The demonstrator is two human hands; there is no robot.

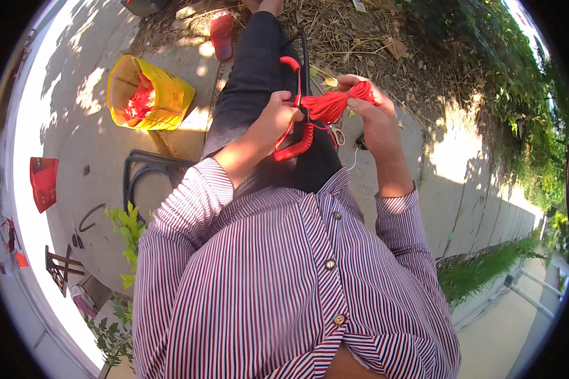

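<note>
A bundle of thin red cord [327,106] stretches between my two hands above my lap. My right hand [379,117] is closed around the bundle's right end, fingers and thumb gathering the strands. My left hand [277,119] is closed at its other end, beside a black rod-like frame [305,69] that stands over my leg. What exactly the left fingers pinch is partly hidden, but red strands run into them. Tightly wound red cord [297,146] curves below the left hand, and another red wrapped arc [291,62] is above it.
A yellow container [177,95] with red material [140,101] inside stands on the left. Nearby lie a red sandal [221,36], a black plastic frame [148,165] and a red packet [43,183]. Dry leaves [360,47] and green plants [499,76] border the concrete.
</note>
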